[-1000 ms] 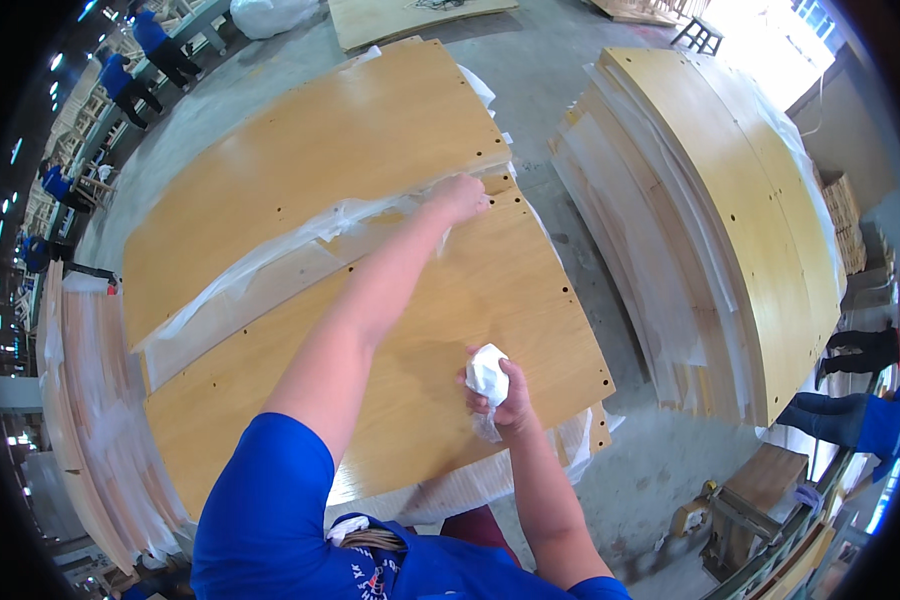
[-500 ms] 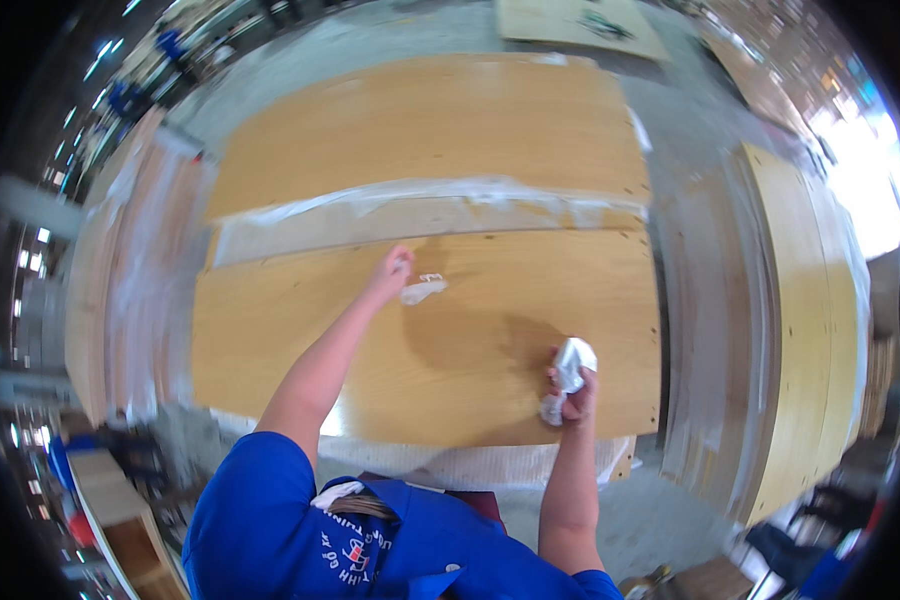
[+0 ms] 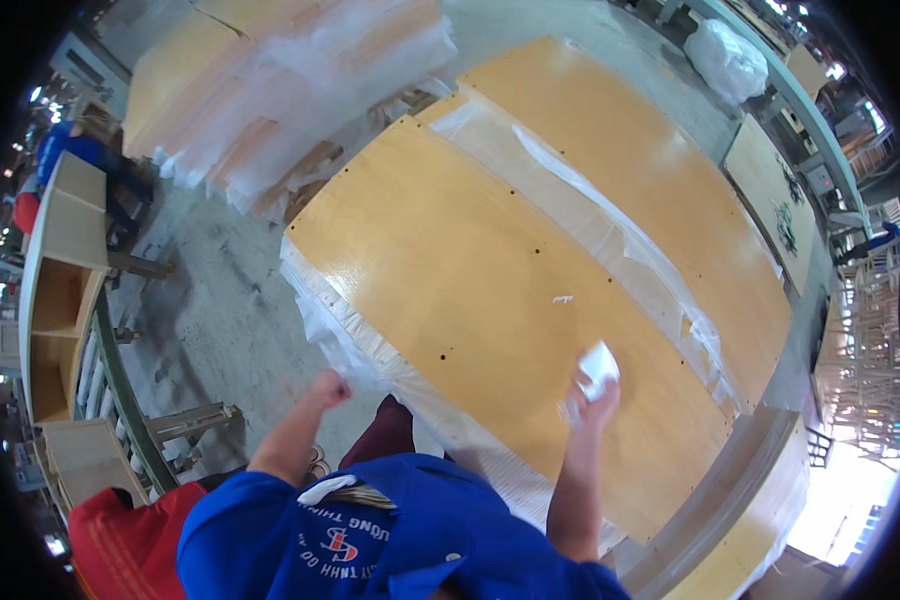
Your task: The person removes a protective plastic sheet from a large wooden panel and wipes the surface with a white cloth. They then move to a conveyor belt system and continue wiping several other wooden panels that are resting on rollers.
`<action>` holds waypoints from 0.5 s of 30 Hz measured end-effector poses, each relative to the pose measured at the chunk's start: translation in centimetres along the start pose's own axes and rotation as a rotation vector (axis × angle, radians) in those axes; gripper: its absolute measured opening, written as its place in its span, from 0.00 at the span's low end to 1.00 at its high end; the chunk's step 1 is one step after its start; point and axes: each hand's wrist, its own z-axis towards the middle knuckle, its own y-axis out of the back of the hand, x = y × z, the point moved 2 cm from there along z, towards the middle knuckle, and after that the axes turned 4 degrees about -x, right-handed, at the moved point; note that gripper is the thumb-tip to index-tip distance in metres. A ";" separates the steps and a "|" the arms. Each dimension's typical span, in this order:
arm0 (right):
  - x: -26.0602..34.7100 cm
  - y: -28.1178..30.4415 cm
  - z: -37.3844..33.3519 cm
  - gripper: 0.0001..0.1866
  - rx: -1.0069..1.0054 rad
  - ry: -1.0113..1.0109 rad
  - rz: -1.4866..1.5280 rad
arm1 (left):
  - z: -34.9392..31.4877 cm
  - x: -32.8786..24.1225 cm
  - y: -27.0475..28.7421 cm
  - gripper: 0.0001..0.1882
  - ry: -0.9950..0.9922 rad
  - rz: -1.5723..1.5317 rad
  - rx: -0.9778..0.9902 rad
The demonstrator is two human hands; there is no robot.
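Observation:
My right hand (image 3: 596, 408) is closed on a white crumpled wad (image 3: 600, 370) above the near wooden panel (image 3: 450, 260). Whether the wad is cloth, paper or plastic is unclear. A paler, translucent bit shows at the side of that hand. My left hand (image 3: 331, 388), slightly blurred, is a closed fist off the panel's near-left edge, in front of loose translucent plastic film (image 3: 332, 335). Anything inside the fist is hidden. A small white scrap (image 3: 562, 299) lies on the panel, which has several dark holes.
Beyond lies a second panel (image 3: 610, 150), with film-covered boards between the two. Stacked wrapped boards (image 3: 270, 110) stand far left, another stack (image 3: 730, 510) at right. At left are an open wooden cabinet (image 3: 65, 290), a person in blue (image 3: 85, 150) and red cloth (image 3: 135, 535).
My view has turned left. My left hand has moved off the panel to its near edge, and the translucent scrap beside it no longer shows there. My right hand still holds the white wad.

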 end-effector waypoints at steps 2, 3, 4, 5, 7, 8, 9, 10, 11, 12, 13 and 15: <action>-5.4 -3.2 5.3 0.27 -0.092 -0.124 -0.024 | 0.4 4.0 -1.6 0.12 0.109 0.250 0.214; -8.0 -4.7 8.0 0.28 0.019 -0.225 0.010 | 0.1 4.5 -3.3 0.17 0.300 0.210 0.416; -11.0 -6.3 9.9 0.28 0.017 -0.312 0.081 | -0.7 4.4 -5.1 0.23 0.304 0.369 0.579; -13.2 -7.4 11.6 0.28 0.069 -0.321 0.041 | -1.2 4.0 -6.7 0.23 0.398 0.346 0.677; -16.6 -8.5 12.7 0.29 0.155 -0.373 0.056 | -2.7 1.3 -9.5 0.21 0.257 0.344 0.662; -18.4 -10.0 12.7 0.31 0.198 -0.421 0.123 | -3.1 -0.6 -10.3 0.19 0.208 0.361 0.679; -19.2 -11.1 12.5 0.32 0.241 -0.460 0.190 | -3.2 -2.7 -11.1 0.17 0.161 0.384 0.698; -19.2 -11.4 12.0 0.34 0.256 -0.453 0.212 | -2.8 -4.7 -12.0 0.16 0.112 0.411 0.719; -19.4 -11.8 11.1 0.35 0.275 -0.461 0.239 | -1.2 -6.4 -12.2 0.13 0.070 0.377 0.751; -19.3 -11.8 10.2 0.36 0.294 -0.463 0.264 | 0.6 -7.9 -12.6 0.12 0.030 0.349 0.789; -18.5 -11.2 9.2 0.36 0.290 -0.421 0.260 | 0.8 -9.3 -14.4 0.13 -0.089 0.367 0.676; -15.6 -9.5 6.6 0.36 0.280 -0.340 0.255 | -0.2 -11.8 -19.2 0.17 -0.286 0.464 0.528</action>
